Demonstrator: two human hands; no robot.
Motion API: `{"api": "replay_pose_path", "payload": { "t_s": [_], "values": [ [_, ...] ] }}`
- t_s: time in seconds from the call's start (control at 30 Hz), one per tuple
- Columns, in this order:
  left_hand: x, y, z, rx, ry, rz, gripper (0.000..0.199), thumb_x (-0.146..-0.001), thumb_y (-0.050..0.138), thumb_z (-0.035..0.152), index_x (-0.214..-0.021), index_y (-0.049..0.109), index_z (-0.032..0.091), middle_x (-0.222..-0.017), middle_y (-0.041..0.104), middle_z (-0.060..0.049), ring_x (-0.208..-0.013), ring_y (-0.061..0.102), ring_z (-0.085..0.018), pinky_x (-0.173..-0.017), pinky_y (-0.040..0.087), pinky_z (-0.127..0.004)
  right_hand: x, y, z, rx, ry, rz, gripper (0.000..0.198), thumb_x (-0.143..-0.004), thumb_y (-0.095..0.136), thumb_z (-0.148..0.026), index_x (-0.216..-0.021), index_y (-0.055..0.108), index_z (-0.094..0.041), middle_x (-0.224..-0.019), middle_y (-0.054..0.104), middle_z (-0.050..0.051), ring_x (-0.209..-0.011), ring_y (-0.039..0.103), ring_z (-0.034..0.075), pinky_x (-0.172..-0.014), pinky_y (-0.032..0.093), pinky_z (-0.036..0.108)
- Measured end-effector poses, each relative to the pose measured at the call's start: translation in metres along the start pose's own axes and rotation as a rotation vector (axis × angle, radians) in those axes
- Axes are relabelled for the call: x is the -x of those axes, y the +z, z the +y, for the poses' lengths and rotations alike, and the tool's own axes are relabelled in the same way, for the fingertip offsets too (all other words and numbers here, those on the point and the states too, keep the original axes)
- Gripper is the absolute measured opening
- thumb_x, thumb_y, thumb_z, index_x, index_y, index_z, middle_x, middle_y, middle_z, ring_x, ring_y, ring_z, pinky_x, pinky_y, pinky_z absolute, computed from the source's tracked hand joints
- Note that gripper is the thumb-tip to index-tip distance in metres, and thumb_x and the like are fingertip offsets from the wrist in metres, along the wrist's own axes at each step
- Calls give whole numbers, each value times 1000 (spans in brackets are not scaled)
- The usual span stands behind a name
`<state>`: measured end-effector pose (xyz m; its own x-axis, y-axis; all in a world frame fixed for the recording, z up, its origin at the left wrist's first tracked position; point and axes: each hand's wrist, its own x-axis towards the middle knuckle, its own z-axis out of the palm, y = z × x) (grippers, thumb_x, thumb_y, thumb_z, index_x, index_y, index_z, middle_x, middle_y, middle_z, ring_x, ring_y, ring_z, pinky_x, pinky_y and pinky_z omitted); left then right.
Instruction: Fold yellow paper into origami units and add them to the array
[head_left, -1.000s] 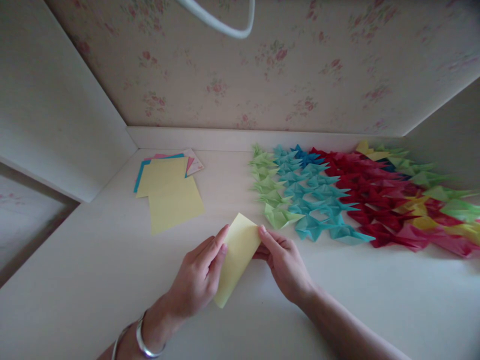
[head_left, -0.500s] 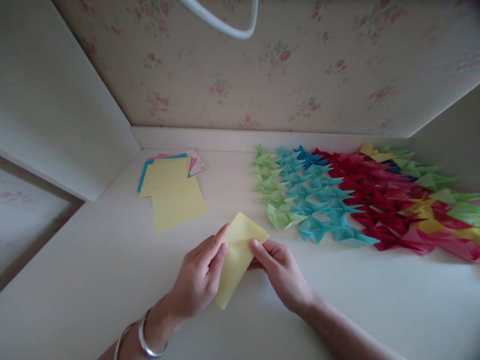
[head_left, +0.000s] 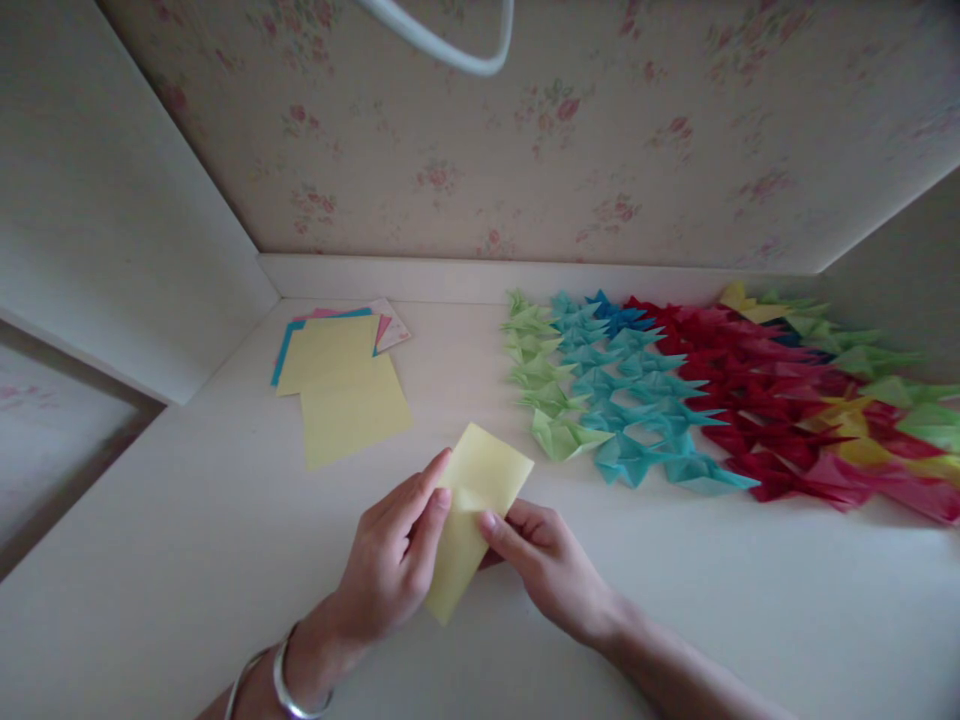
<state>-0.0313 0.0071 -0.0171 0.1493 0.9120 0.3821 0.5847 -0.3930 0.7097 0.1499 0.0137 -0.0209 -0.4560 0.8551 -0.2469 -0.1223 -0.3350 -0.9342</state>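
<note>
A pale yellow sheet of origami paper, folded into a narrow rectangle, is held tilted between both hands above the table. My left hand grips its left long edge, thumb on the near face and fingers along the side. On the opposite edge, my right hand pinches the paper with its thumb on top; the fingers behind are partly hidden. Beyond my left hand lie loose yellow square sheets, overlapping blue and pink paper.
Rows of folded paper figures cover the right side: light green, teal, red and some yellow. A floral wall rises behind the white table. A white cable hangs overhead; a white panel stands left.
My right thumb has slid down along the folded yellow paper, toward me and to the left. My left hand and the paper have shifted slightly left.
</note>
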Motion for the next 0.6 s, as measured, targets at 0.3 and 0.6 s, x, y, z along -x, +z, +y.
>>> {"api": "replay_pose_path", "payload": {
  "t_s": [0.3,0.6],
  "values": [
    [-1,0,1,24,-83,8,39,-99,47,20,-136,54,13,-127,69,-13,-106,69,-20,-91,54,-26,6,5,0,99,56,-76,44,-89,59,-55,-84,69,-12,-79,68,6,-74,65,18,-72,54,30],
    [-1,0,2,49,-161,27,40,-99,47,25,-137,55,15,-130,67,-11,-103,69,-20,-89,54,-27,10,11,-1,85,99,-196,36,-86,65,-48,-82,71,-12,-78,70,6,-71,64,16,-69,52,27]
  ]
}}
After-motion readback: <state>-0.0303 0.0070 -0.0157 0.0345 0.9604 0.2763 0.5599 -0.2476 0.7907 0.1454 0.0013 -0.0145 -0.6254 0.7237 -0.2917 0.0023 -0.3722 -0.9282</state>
